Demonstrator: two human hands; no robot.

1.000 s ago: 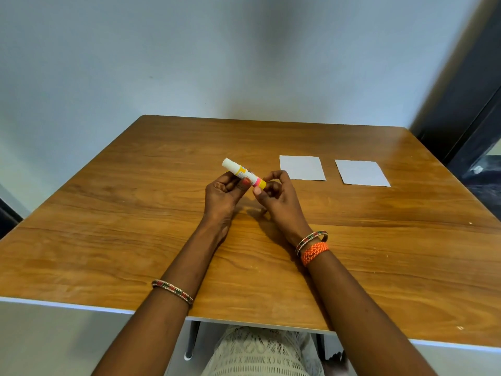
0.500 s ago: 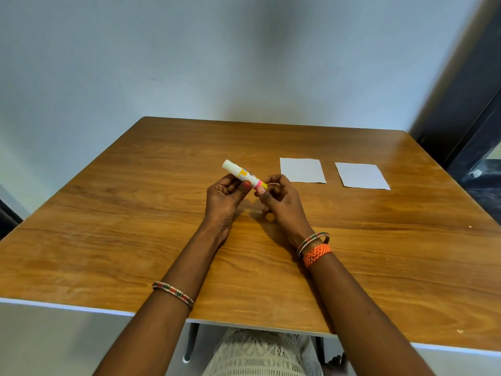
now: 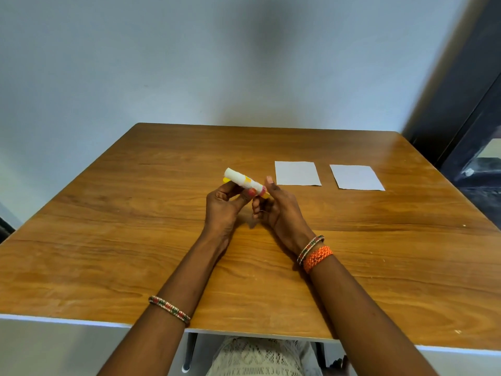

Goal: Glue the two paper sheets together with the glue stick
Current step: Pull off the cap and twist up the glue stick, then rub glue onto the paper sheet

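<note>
Item: white glue stick with yellow-pink label (image 3: 244,182), above surface centre | Left hand (image 3: 223,204): grip closed on barrel | Right hand (image 3: 279,208): fingertips at its near end, grip unclear | Two white paper sheets (image 3: 297,173) (image 3: 356,177): bare, apart, toward far right corner | Step: likely uncapping or twisting | Next: exposed glue, carry to sheet.

a white glue stick (image 3: 242,180) with yellow and pink label bands, two plain white paper sheets (image 3: 296,173) (image 3: 355,177) on the warm brown wood-grain table (image 3: 135,240), an orange woven bracelet (image 3: 317,258), red-green beaded bangles (image 3: 169,309).
</note>
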